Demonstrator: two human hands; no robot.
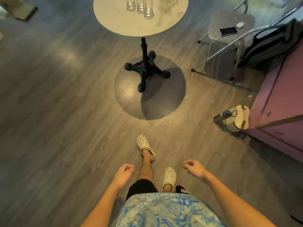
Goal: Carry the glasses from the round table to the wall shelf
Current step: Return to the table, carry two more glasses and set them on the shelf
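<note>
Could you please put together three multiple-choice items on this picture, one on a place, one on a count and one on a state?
1. Where does the phone lie?
A. on the seat of the chair
B. on the round table
C. on the floor

2. How many glasses show on the round table?
A. one
B. three
C. six

3. What are the left hand and the right hand doing?
A. each grips a glass
B. both are loosely curled and hold nothing
C. both press on the table top

Answers:
1 A: the phone rests on the checked seat, right of the table.
2 B: three clear glasses stand close together near the top edge of the view, their upper parts cut off.
3 B: both hands hang over the floor, short of the table, with nothing in them.
</note>
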